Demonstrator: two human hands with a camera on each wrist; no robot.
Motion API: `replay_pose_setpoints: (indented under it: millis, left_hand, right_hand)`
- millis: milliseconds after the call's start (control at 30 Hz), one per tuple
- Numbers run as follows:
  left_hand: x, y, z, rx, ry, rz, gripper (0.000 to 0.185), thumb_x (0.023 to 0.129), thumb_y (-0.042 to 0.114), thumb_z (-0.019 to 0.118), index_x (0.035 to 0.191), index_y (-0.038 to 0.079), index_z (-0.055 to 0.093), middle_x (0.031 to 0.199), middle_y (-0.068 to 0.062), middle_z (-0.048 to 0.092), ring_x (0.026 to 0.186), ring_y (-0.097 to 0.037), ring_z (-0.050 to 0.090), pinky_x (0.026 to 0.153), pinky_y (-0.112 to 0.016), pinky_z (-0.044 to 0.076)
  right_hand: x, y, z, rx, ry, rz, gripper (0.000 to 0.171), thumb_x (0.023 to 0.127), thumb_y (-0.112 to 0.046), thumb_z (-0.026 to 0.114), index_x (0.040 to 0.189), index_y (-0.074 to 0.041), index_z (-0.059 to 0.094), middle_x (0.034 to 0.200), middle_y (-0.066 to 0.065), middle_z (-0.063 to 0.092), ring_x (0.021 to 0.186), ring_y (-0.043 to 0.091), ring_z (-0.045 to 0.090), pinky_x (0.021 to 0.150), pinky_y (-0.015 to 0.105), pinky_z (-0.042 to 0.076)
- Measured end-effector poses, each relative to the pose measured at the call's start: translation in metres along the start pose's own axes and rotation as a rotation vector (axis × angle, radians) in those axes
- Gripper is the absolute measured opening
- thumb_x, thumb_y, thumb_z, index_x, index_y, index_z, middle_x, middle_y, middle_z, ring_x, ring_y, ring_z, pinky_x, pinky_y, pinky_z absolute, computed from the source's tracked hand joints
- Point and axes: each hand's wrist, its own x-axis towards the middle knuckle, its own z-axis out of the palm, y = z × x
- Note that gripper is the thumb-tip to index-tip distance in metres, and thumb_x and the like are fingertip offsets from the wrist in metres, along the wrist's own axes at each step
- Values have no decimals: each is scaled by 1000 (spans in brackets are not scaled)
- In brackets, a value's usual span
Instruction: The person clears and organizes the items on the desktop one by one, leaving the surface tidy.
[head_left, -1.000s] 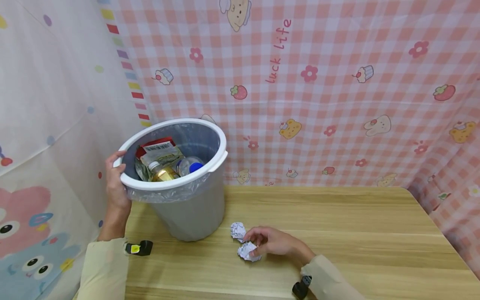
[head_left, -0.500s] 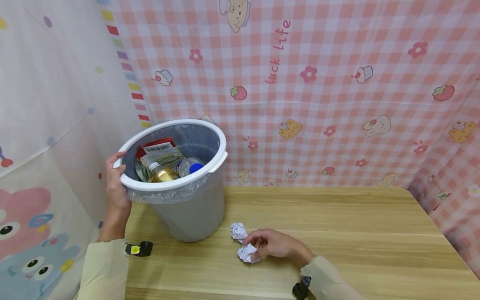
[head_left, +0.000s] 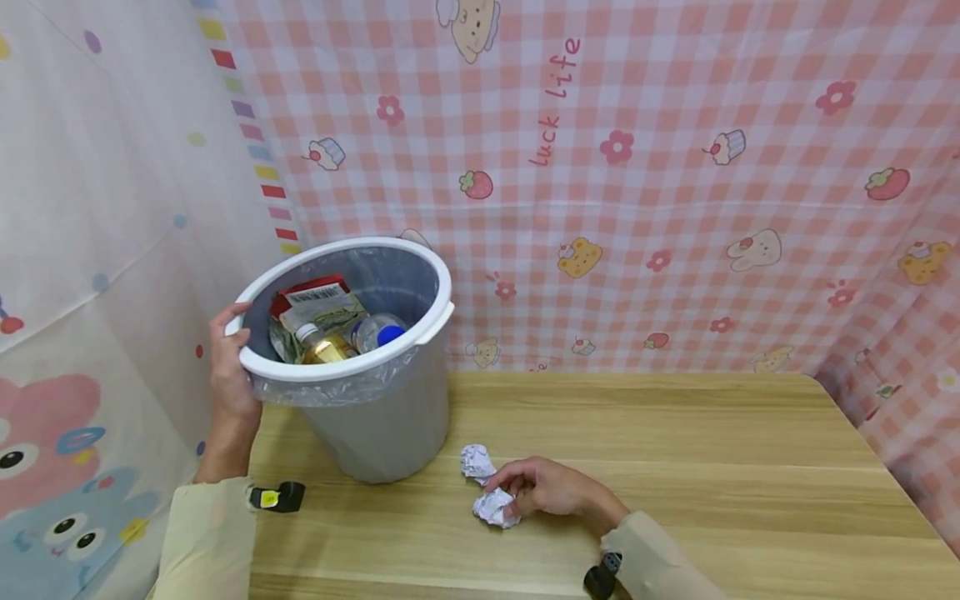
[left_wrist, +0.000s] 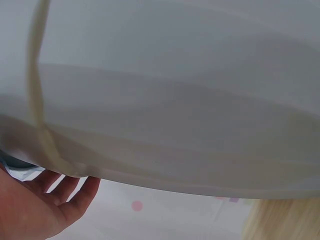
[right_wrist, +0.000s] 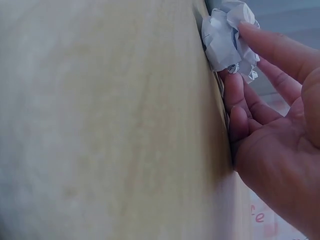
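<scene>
A grey trash bin [head_left: 375, 433] with a white rim stands on the left of the wooden table. My left hand [head_left: 231, 367] grips the rim at its left side, and in the left wrist view its fingers [left_wrist: 82, 197] meet the bin's pale wall. Two crumpled paper balls lie right of the bin. My right hand [head_left: 551, 487] holds the nearer paper ball [head_left: 493, 507] between thumb and fingers, low at the tabletop. The farther paper ball [head_left: 476, 462] lies just beyond the fingertips. In the right wrist view, the thumb presses on crumpled paper [right_wrist: 222, 42].
Inside the bin are a bottle with yellow contents [head_left: 326, 348], a clear bottle with a blue cap [head_left: 382, 332] and a red-and-white package [head_left: 318, 302]. A clear liner [head_left: 337, 392] folds over the rim. A pink checked cloth [head_left: 675, 200] hangs behind the table [head_left: 712, 467].
The nearer paper ball has shifted very slightly toward the front left under my right hand. My left hand and the bin stay in place.
</scene>
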Motion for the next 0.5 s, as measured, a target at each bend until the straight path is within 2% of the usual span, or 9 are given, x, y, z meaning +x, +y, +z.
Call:
replay_pose_setpoints:
  millis: [367,500]
  left_hand:
    - [0,0,0,-6,4,2,41,99,18,27,137,16,43,146,0,33,133,-22,32,111,-29,29]
    - [-1,1,0,5,-2,-2,41,100,19,27,138,16,42,148,0,32,133,-22,32,113,-31,27]
  right_hand:
    - [0,0,0,19,-16,-21,39,84,0,69,123,-4,67,85,1,59,77,8,52,67,19,42]
    - [-1,2,0,36,-15,-26,39,85,0,68,123,-3,66,87,3,60,77,7,53,68,19,43]
